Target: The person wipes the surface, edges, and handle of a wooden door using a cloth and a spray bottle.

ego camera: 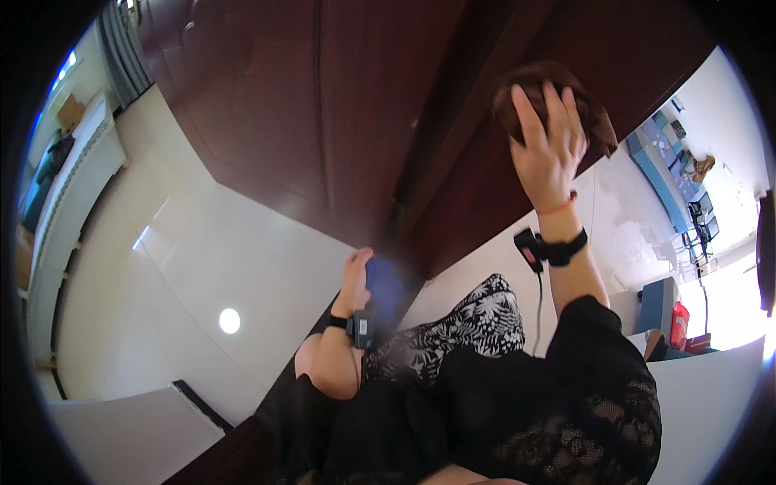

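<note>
A dark red wooden door [267,109] fills the upper middle of the head view, beside its matching frame [479,121]. My right hand [548,142] presses a crumpled brown cloth [597,115] against the dark wood at the upper right, fingers spread over it. Lower and left of centre, my left hand [356,276] holds a blurred blue thing [385,285], perhaps a cloth, near the door's lower edge. Both wrists wear black straps with small boxes. What the left fingers do behind the blue thing is hidden.
Pale glossy floor tiles [200,242] spread at the left, with a long light-coloured bed or bench [91,176] and a grey curtain [121,48] beyond. Through the right side show a blue bed or sofa [658,176], a dark metal rack-like thing and a red bag [679,325].
</note>
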### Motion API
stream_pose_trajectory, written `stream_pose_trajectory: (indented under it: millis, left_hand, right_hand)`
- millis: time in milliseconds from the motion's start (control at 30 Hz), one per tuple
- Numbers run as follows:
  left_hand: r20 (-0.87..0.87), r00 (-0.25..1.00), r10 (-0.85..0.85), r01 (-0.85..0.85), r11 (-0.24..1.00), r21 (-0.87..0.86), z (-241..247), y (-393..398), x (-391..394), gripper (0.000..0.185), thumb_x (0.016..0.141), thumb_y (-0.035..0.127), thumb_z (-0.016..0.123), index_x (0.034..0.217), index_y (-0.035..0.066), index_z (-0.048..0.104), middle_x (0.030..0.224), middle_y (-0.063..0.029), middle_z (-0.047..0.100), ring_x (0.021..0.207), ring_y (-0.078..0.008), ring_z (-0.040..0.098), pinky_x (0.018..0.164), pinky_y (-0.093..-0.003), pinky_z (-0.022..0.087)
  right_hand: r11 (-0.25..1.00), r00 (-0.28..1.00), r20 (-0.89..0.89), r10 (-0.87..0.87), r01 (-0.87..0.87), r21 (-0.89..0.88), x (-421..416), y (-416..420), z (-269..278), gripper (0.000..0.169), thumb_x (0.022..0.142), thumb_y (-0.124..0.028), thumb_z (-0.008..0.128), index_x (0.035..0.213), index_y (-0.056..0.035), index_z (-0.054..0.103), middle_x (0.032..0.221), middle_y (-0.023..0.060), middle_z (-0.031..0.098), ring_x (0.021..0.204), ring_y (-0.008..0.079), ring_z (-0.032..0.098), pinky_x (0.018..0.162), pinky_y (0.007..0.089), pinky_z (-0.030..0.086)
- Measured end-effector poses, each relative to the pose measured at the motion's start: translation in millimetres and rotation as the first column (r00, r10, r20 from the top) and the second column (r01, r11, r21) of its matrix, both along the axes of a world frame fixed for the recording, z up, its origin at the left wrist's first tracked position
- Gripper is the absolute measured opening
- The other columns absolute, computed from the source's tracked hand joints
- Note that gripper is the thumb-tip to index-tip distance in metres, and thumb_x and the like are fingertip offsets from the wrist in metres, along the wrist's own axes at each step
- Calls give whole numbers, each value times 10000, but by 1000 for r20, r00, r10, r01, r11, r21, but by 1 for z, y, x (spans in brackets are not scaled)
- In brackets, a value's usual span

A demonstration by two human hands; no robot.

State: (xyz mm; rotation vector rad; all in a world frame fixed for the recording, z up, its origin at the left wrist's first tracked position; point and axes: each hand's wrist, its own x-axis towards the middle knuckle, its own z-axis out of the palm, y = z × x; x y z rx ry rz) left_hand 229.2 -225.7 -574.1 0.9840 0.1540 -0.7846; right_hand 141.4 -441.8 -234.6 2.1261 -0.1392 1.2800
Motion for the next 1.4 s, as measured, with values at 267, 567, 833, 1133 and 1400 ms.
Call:
stream_pose_trajectory:
  millis: [267,567,833,1133,1400]
  left_hand:
    - [23,997,78,-77,997,-28,9,1,1,235,862,180,628,1030,21,585,881,-61,591,777,-163,583,693,-303,492]
    - [57,986,154,-159,982,100,7,46,-5,204,858,167,614,1001,25,582,844,-66,595,738,-176,593,650,-309,499]
    - [29,992,119,-122,980,158,18,67,-17,212,862,178,600,995,13,588,819,-77,605,712,-185,604,614,-318,495]
    - [73,996,43,-49,995,84,21,57,-19,200,886,187,599,1007,29,580,872,-47,583,757,-134,557,666,-277,471]
    - [56,998,7,-18,981,194,-9,47,-12,60,871,102,606,908,57,596,864,-29,597,808,-125,566,745,-251,466]
  right_hand:
    - [993,945,-306,116,-107,47,-6,-24,-109,397,779,-137,619,1158,-249,662,1202,94,576,1090,270,560,901,360,472]
    - [955,954,-54,294,-291,53,17,11,-35,485,733,-159,716,1205,-169,603,1230,102,581,1163,288,545,965,441,427]
    - [996,975,-221,-14,33,82,71,16,-118,372,763,-227,650,1118,-155,564,1204,62,569,1138,257,512,1004,573,371]
    - [986,804,-591,-64,142,87,44,21,-310,389,837,-205,525,1220,-167,589,1250,70,550,1227,236,433,1070,588,274]
    - [850,748,-564,349,1,527,3,23,-281,149,787,-183,574,930,-153,601,849,19,570,810,236,600,681,397,447]
